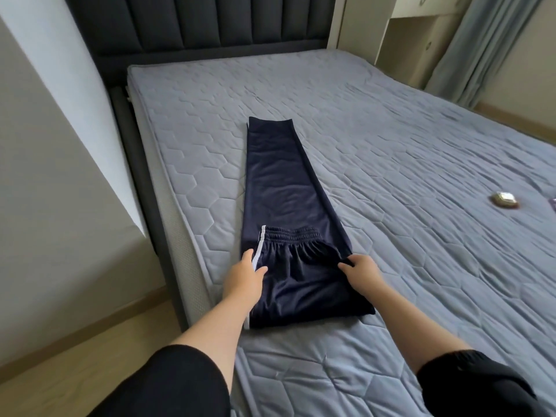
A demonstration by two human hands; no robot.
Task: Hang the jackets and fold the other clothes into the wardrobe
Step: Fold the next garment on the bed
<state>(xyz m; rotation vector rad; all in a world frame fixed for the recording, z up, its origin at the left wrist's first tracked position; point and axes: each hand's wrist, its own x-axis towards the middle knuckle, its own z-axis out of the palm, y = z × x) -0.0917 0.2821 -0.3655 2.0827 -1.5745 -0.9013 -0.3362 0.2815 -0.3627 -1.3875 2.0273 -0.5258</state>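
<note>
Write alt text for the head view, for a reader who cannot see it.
Two hands hold the side edges of navy trousers, the left hand at the white-striped edge, the right hand pinching the opposite one. The trousers lie lengthwise on a grey quilted mattress, waistband end folded over the legs. A small object lies far right.

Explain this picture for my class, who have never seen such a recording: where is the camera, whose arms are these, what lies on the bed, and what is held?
There is no machine here. A person wears one wide-angle camera on the head, so you look forward and down along their own arms. The left hand and right hand each hold a side of the navy trousers in a pinching grip, near the elastic waistband, which is folded over onto the legs. The trousers lie lengthwise on the grey quilted mattress, with the legs pointing toward the dark headboard. A small brownish object, too blurred to name, lies farther right on the mattress.
</note>
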